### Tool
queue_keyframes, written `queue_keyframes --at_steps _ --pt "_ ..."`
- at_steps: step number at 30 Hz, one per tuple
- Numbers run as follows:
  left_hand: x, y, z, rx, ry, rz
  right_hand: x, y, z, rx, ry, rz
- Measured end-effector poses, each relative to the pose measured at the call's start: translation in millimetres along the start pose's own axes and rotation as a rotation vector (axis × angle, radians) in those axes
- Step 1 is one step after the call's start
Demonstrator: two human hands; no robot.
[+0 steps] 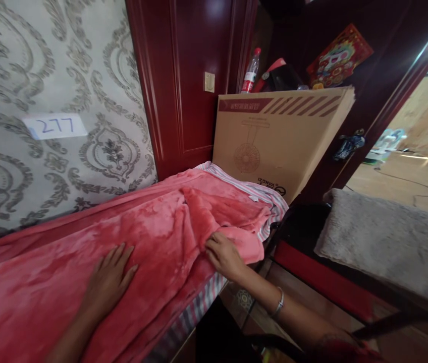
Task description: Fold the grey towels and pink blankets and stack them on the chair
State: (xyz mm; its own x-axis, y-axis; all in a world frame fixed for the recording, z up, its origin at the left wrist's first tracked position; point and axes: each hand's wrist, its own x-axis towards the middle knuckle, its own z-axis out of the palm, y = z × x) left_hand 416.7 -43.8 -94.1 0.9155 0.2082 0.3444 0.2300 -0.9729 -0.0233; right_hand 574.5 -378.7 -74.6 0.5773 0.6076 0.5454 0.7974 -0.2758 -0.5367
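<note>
A pink-red plush blanket (pixel 153 237) covers a narrow bed, its far end folded and rumpled. Palm down on the blanket rests my left hand (pixel 110 277), fingers spread. At the near edge, by the fold, my right hand (pixel 223 254) pinches the blanket between thumb and fingers; a bracelet circles that wrist. From under the blanket, a striped sheet (pixel 206 292) shows along the near side and around the far end.
Beyond the bed's far end stands a large cardboard box (pixel 267 136) with a plastic bottle (pixel 251 73) on top. A patterned wall (pixel 111 121) borders the left side. On the right is a black-and-red seat with a grey fluffy cover (pixel 384 242).
</note>
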Motion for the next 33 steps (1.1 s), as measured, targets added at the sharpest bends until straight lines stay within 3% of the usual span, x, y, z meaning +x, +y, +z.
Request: queue_keyframes --at_steps 3,7,10,13,17,20,22,24,28,30,33 --pt "0 2 -2 -0.012 -0.003 0.003 -7 7 13 0.170 0.026 0.132" --pt "1 4 -3 -0.025 0.007 -0.003 -1 20 9 0.787 0.151 0.572" --pt "1 4 -3 -0.028 0.004 -0.007 12 24 -4 1.073 0.109 0.781" --pt "1 4 -4 -0.025 -0.014 -0.010 27 22 -13 0.916 0.113 0.740" --pt "0 4 -6 -0.028 -0.018 -0.014 38 5 -5 0.642 0.210 0.536" --pt "0 4 -6 -0.040 -0.028 -0.021 31 -13 12 0.357 0.036 0.215" --pt "-1 4 -6 -0.048 -0.034 -0.024 24 -21 21 0.245 -0.080 0.076" --pt "-1 4 -6 -0.051 -0.034 -0.024 18 -22 26 0.362 -0.065 0.133" --pt "-1 4 -6 -0.048 -0.029 -0.013 20 -11 18 1.008 -0.008 0.567" --pt "-1 5 -7 -0.045 -0.023 -0.011 26 -4 11 1.236 -0.025 0.710" --pt "-1 6 -7 -0.044 -0.014 -0.019 40 3 3 1.187 0.049 0.707"
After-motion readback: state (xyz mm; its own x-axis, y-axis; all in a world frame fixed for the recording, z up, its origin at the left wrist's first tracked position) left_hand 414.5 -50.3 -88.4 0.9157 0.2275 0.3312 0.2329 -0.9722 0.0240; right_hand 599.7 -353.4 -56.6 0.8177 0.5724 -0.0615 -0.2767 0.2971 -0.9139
